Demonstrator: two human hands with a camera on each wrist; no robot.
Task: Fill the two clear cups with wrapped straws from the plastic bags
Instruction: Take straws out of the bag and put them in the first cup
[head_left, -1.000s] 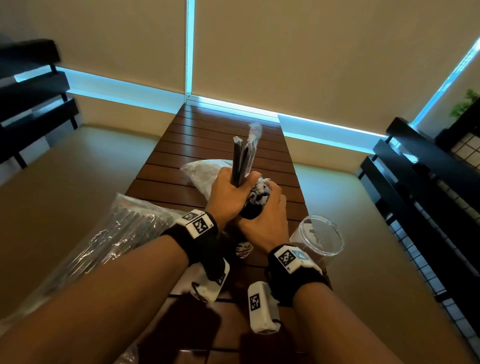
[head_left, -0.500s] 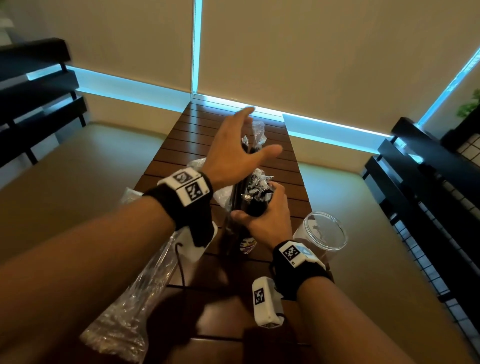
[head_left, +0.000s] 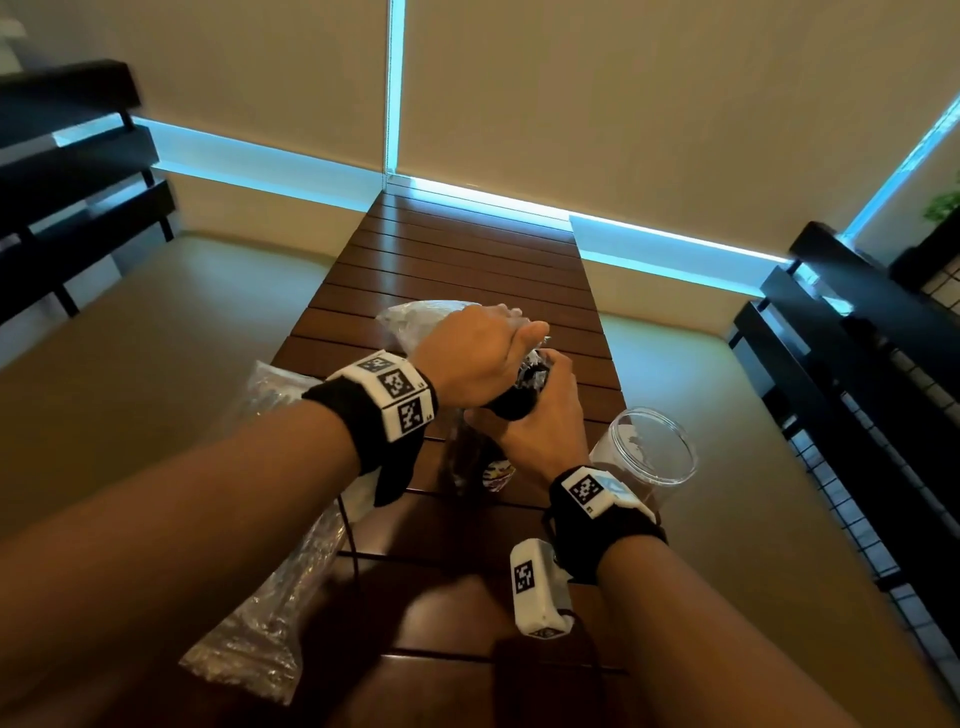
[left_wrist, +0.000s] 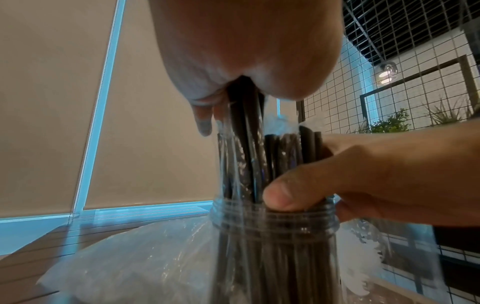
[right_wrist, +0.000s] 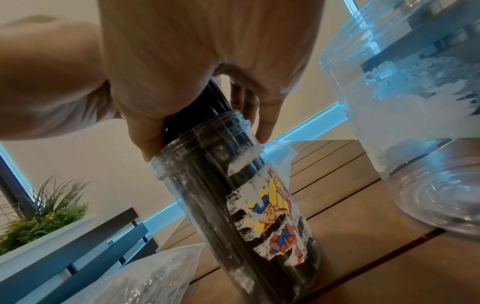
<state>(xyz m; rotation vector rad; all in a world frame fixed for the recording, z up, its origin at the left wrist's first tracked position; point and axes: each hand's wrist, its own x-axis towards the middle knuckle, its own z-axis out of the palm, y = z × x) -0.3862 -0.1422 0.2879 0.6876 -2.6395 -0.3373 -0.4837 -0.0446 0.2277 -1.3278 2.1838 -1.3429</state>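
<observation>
Nearby, empty clear cup (head_left: 644, 452) beside right hand (head_left: 540, 431), plastic bag (head_left: 270, 561) left.

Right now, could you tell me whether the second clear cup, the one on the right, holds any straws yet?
No, the second clear cup stands empty beside the right hand, while the straws fill the other cup.

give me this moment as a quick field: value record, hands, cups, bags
left hand: grips a few wrapped straws above the labelled cup
right hand: holds labelled cup at its rim
labelled cup: packed with black straws, tilted
second cup: holds no straws, right of the hands
bags: one left on table, one behind the hands
</observation>
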